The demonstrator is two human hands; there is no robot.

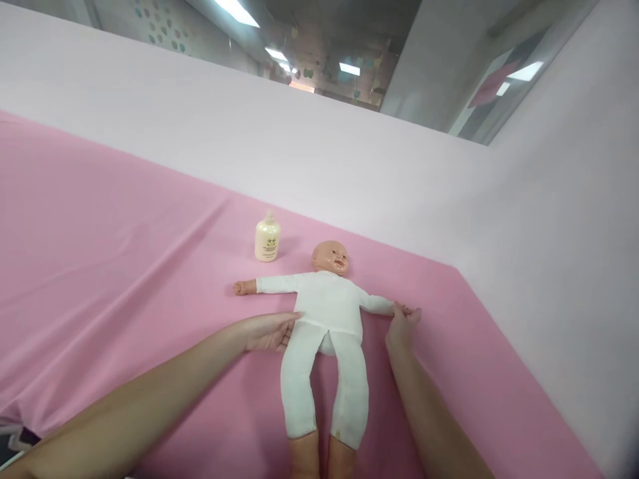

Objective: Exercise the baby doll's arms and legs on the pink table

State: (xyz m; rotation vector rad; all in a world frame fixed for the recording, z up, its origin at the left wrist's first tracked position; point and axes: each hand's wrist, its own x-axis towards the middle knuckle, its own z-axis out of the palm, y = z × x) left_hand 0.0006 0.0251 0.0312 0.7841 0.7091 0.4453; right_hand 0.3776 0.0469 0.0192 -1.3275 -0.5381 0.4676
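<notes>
A baby doll (pixel 327 313) in a white suit lies on its back on a pink sheet (pixel 124 266), arms spread, head toward the far wall. My left hand (pixel 269 330) rests flat beside the doll's waist, fingers stretched out and touching its side. My right hand (pixel 402 326) is closed round the doll's outstretched hand at the right. A small cream bottle (pixel 267 238) stands upright just beyond the doll's left-side arm.
Pale pink walls (pixel 349 159) rise behind and to the right of the sheet, meeting in a corner at the right. The sheet has long creases at the left. Ceiling lights show above the wall.
</notes>
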